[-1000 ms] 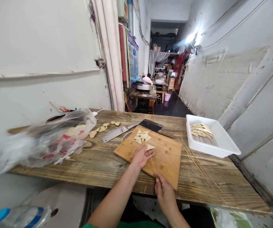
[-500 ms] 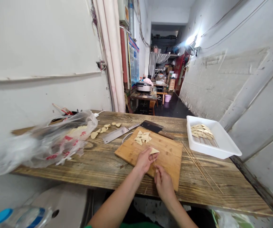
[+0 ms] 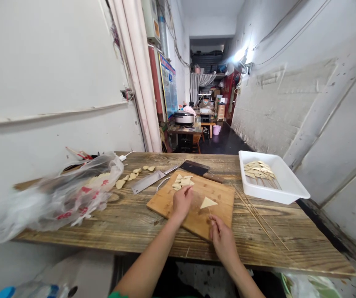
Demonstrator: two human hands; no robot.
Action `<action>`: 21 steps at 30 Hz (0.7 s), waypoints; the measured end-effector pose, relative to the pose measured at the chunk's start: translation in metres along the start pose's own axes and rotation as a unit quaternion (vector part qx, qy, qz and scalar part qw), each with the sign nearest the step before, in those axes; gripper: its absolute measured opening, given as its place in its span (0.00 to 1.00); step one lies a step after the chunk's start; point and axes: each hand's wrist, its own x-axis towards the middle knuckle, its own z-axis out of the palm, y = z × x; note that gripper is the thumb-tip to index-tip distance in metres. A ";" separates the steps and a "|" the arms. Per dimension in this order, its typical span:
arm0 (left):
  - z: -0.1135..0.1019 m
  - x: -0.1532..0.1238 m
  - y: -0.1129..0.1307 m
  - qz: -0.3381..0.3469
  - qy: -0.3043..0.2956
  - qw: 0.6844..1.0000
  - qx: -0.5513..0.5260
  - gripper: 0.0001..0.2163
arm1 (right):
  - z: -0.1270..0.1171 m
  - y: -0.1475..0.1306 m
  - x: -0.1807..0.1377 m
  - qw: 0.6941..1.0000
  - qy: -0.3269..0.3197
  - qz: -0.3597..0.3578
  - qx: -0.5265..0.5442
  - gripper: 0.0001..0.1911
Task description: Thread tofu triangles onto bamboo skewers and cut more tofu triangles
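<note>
My right hand pinches a thin bamboo skewer with a pale triangular tofu piece stuck on its far end, held over the wooden cutting board. My left hand reaches across the board, fingers extended toward a small pile of cut triangles at the board's far edge; it holds nothing that I can see.
Two cleavers lie behind the board. A white tray with skewered pieces stands at the right, loose skewers beside it. A plastic bag and round slices lie at the left. A person sits far down the corridor.
The triangle has slid further along the skewer and moved right with my right hand. My left hand has let go of it and reached forward toward the pile.
</note>
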 end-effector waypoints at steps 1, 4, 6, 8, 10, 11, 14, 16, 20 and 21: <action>-0.005 0.010 0.000 0.038 0.012 0.996 0.075 0.09 | -0.001 0.001 -0.001 1.000 -0.002 0.003 0.007 0.19; -0.012 0.035 0.002 0.075 0.011 0.964 0.256 0.13 | -0.003 0.001 -0.002 0.999 0.000 0.011 0.035 0.20; -0.010 0.046 0.004 0.076 0.001 0.948 0.311 0.13 | -0.002 0.001 -0.002 0.999 0.005 0.015 0.052 0.20; -0.007 0.053 0.005 0.078 -0.008 0.937 0.341 0.11 | -0.001 0.002 -0.002 0.998 0.006 0.018 0.061 0.20; -0.005 0.057 0.003 0.080 -0.015 0.920 0.384 0.10 | 0.000 0.003 -0.002 0.998 0.006 0.015 0.064 0.19; -0.004 0.058 0.002 0.080 -0.019 0.910 0.407 0.10 | 0.000 0.004 -0.002 0.998 0.007 0.013 0.064 0.19; -0.003 0.060 -0.002 0.089 -0.031 0.891 0.444 0.10 | 0.001 0.005 -0.002 0.998 0.015 0.009 0.065 0.19; -0.002 0.061 -0.005 0.098 -0.039 0.888 0.448 0.12 | 0.001 0.004 -0.003 0.998 0.024 0.009 0.066 0.19; 0.000 0.062 -0.007 0.092 -0.067 0.883 0.454 0.18 | 0.001 0.002 -0.003 0.997 0.038 0.009 0.068 0.19; 0.000 0.063 -0.007 0.091 -0.079 0.883 0.454 0.18 | 0.000 0.001 -0.004 0.997 0.038 0.008 0.069 0.19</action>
